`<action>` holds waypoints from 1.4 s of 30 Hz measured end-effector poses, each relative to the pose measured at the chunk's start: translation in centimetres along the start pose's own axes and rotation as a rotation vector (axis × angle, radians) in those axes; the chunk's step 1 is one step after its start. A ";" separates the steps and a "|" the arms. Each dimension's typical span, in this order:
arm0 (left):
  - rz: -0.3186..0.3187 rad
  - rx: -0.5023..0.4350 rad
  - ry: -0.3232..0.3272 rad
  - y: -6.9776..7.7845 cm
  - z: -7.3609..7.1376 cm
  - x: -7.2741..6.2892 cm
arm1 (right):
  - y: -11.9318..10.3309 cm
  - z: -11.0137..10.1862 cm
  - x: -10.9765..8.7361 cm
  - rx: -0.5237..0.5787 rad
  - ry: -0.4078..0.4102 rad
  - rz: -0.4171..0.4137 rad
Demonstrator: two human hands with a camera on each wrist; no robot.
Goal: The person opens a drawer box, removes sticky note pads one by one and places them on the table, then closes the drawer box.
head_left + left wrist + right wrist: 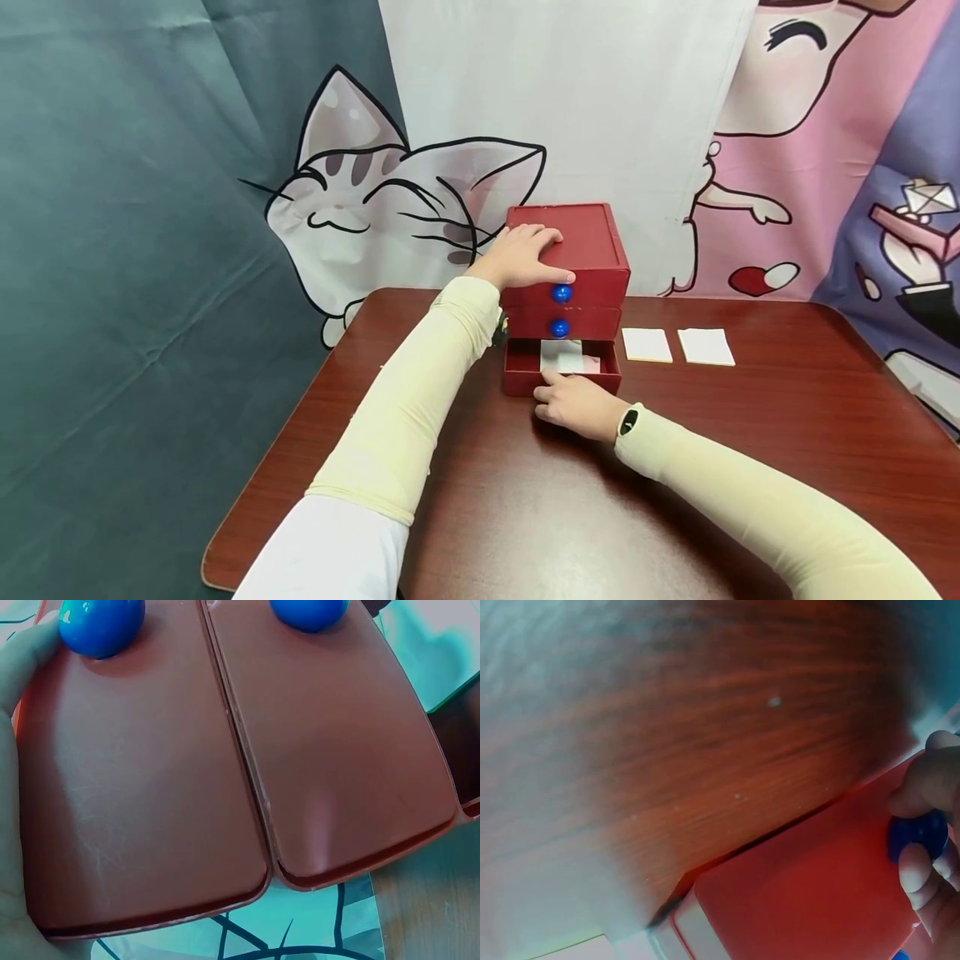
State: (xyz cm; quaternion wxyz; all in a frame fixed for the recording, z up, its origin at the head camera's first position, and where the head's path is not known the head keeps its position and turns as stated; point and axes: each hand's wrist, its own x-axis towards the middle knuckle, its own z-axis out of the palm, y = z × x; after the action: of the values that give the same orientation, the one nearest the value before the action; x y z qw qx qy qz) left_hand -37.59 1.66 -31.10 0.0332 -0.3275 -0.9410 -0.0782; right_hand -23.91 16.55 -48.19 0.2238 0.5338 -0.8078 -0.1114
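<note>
A small red drawer cabinet (577,237) with blue knobs stands at the back of the table. My left hand (522,252) rests on its top, thumb at the upper front edge above the top knob (562,293). In the left wrist view, the two upper drawer fronts (142,787) are closed. The bottom drawer (519,382) is pulled out, with a pale sheet (558,357) and a small pinkish piece (592,365) inside. At that drawer's front my right hand (579,406) pinches its blue knob (919,834) between thumb and fingers.
Two white square paper pads (647,345) lie side by side on the brown table (480,517), right of the cabinet. Behind the table hangs a cloth backdrop (585,100) with cartoon figures, close to the cabinet's back.
</note>
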 end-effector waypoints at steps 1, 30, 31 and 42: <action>0.001 0.002 -0.001 0.0 0.0 0.0 | 0.0 0.0 -0.1 -0.003 0.002 -0.001; 0.007 -0.008 0.014 0.0 0.3 0.0 | -2.9 -1.2 -1.0 -0.085 0.006 -0.045; 0.005 -0.007 0.015 0.0 0.3 0.0 | -3.0 -1.3 -1.1 -0.084 0.006 -0.045; -0.003 -0.030 0.013 -0.1 0.5 0.0 | -2.5 -2.8 -1.5 0.069 0.045 -0.028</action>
State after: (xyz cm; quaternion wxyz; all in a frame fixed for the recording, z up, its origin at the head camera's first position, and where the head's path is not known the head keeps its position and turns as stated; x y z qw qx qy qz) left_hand -37.70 1.64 -31.56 0.0344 -0.3260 -0.9400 -0.0945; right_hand -19.99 17.09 -47.18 0.2219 0.5546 -0.7985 -0.0747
